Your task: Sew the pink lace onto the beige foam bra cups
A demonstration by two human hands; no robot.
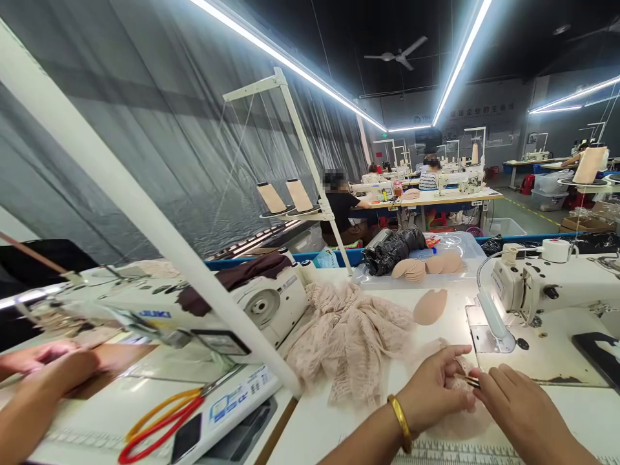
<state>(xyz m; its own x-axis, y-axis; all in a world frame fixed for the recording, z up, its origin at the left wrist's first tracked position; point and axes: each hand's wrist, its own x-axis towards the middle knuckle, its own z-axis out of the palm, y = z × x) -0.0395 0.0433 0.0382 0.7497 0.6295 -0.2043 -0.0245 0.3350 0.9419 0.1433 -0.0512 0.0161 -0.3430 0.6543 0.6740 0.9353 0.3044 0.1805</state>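
Near the front edge of the white table, my left hand [438,384], with a gold bracelet on its wrist, pinches a piece of beige lace fabric [455,413]. Close beside it, my right hand [516,400] is closed on a small metal tool [471,382], whose tip meets the lace between both hands. The tool is mostly hidden by my fingers. A heap of beige lace [353,336] lies to the left of my hands. Behind them rests a flat beige cup piece [430,306].
A sewing machine [557,284] stands at the right, another [261,303] at the left. A clear tray [465,248] holds stacked beige pieces. Red-and-orange scissors [162,423] lie at lower left, near a co-worker's hands [62,365]. A thread stand's white pole [145,206] crosses the left.
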